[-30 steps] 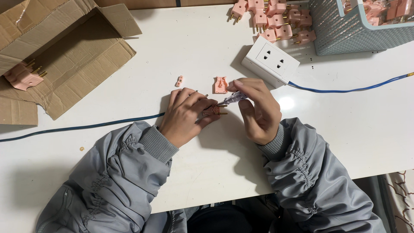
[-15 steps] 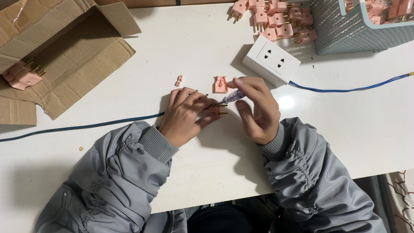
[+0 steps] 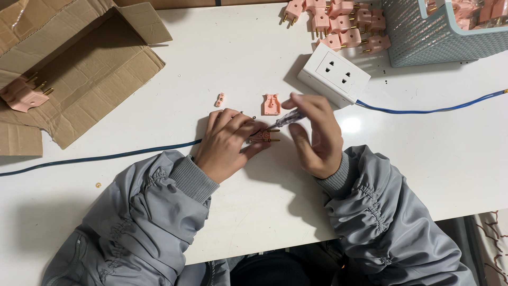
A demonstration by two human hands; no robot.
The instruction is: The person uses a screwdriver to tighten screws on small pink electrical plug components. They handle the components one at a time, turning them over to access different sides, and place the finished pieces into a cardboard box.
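My left hand (image 3: 226, 142) pins a small pink plug body with brass pins (image 3: 263, 137) against the white table (image 3: 222, 63). My right hand (image 3: 313, 132) grips a small screwdriver with a clear handle (image 3: 286, 119), its tip angled down at the plug. A pink plug cover (image 3: 271, 104) and a tiny pink clamp piece (image 3: 219, 99) lie just beyond my fingers. A blue cable (image 3: 106, 157) runs from under my left hand toward the left edge.
A white socket box (image 3: 333, 73) stands behind my right hand, with a blue wire (image 3: 434, 110) leading right. Several pink plugs (image 3: 338, 24) are piled at the back beside a light-blue mesh basket (image 3: 423, 39). An open cardboard box (image 3: 79, 58) with one pink plug (image 3: 21, 95) sits at left.
My right hand has shifted slightly and the screwdriver has turned a little against the plug. My left hand keeps the plug in place.
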